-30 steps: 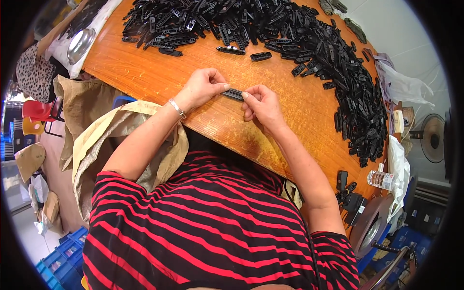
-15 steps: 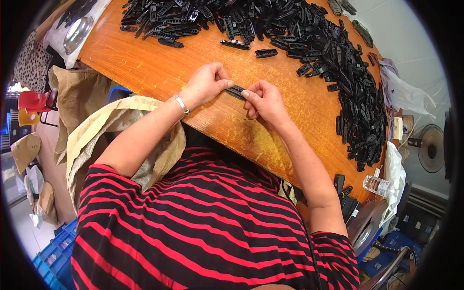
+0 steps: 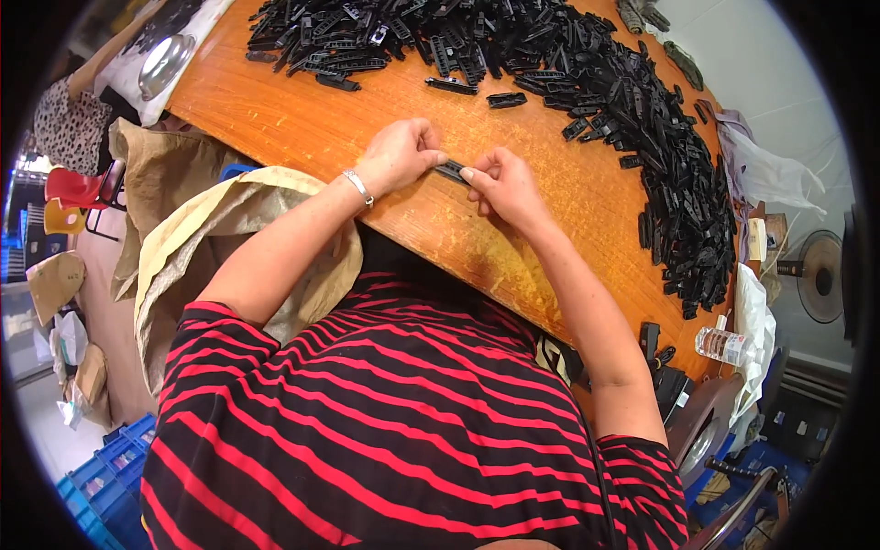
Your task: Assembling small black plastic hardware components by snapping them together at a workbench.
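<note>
Black plastic strip [image 3: 452, 170] pinched between both hands' fingers [image 3: 431, 156]; beyond it, the big pile [image 3: 587, 82] looks largely unworked.

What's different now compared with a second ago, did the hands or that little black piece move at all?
Hardly anything. Both hands keep their grip on the small black part at the table's near edge: left hand on its left end, right hand on its right. Only the camera view shifted slightly. The heap of black parts, the wooden table and the tan sack stayed put.

matt black plastic pieces [image 3: 587, 82] on a worn, scratched glossy wooden table [image 3: 302, 119]; coarse tan sack [image 3: 183, 247].
</note>
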### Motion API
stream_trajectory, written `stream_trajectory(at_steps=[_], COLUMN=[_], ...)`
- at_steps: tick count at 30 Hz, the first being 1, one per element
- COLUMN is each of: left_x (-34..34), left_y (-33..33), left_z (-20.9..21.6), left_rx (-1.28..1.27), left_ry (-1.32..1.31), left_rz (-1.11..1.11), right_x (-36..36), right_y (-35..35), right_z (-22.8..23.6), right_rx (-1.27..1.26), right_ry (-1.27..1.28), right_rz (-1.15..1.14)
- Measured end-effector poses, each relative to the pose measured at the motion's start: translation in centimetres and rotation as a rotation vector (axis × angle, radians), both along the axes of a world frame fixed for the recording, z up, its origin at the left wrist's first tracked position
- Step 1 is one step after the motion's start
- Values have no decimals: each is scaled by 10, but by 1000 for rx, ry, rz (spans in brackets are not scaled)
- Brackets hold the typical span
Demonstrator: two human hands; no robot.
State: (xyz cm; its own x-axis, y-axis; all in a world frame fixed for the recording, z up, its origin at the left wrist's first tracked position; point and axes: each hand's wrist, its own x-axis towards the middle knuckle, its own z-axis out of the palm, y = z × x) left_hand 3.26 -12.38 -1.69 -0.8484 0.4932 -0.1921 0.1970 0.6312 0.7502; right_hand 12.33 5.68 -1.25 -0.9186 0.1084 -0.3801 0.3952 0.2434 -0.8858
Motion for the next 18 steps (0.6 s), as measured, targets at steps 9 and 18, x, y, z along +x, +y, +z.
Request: stream_trajectory(at_steps=[9, 18], left_x=[77, 103], left_y=[-101, -197], left_z=[140, 87], left_rx=[150, -735], left_ry=[334, 304], left_rz=[-488, -321], right_x=[28, 30], right_y=[17, 15], right_z=[-12, -17], right_rx=[-214, -326], right_ry=[39, 106], right_rz=[-122, -224])
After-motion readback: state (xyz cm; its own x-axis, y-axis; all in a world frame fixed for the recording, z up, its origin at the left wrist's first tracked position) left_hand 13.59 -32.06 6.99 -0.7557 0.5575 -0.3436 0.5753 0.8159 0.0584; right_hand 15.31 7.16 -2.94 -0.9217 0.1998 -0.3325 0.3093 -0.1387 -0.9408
